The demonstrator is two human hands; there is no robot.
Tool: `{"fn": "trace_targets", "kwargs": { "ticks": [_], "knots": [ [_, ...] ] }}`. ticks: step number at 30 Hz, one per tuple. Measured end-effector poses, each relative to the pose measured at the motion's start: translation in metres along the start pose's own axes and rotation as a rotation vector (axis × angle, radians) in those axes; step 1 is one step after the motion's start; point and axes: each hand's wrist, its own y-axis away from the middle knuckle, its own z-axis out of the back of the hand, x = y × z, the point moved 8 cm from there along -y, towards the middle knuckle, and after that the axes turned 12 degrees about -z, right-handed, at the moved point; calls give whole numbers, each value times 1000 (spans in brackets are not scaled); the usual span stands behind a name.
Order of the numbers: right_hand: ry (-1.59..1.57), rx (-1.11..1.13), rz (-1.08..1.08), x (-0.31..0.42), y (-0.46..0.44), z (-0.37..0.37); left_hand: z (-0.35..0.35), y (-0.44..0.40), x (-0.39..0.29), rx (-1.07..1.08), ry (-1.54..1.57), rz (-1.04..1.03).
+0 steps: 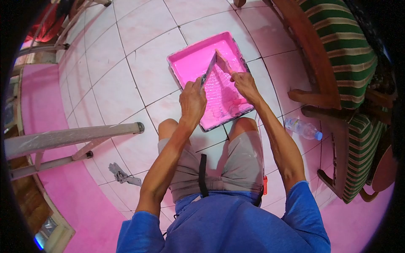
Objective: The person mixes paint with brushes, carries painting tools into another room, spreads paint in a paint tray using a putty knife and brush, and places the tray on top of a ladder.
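Observation:
A paint tray [180, 71] with pink walls and a dark, smeared rim lies on the floor between my knees. Wet pink paint covers its ribbed slope. My left hand [193, 100] is closed around a thin, dark, flat tool [208, 68], perhaps a scraper. In my right hand [246, 87] is a flat, brownish, paint-smeared piece [222, 62], its kind unclear. The two pieces meet at their far ends above the tray, forming an upside-down V. A red handle [265, 185] beside my right thigh joins a thin rod running up toward the tray.
At left, ladder-like metal legs [76, 138] reach over the tiled floor [147, 44]. A crumpled grey cloth [120, 173] lies near them. To the right are a plastic bottle [300, 127] with a blue cap and wooden chairs [310, 55] with green striped cushions.

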Motion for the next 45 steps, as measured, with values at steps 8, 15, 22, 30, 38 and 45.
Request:
{"fn": "trace_targets", "kwargs": {
  "ticks": [8,15,22,30,38,45],
  "knots": [
    [95,-2,-63,-18,15,11,-11,-9,26,27,-11,88],
    [128,-270,136,-16,13,26,2,7,37,38,230,312],
    [342,-335,319,18,15,16,5,16,30,31,209,269],
    [543,-348,466,47,23,-12,-8,-1,14,54,177,214],
    [576,-313,437,34,61,-24,-15,-3,53,-38,284,294],
    [562,-409,356,22,75,-18,-18,27,43,66,466,420]
  ]
}}
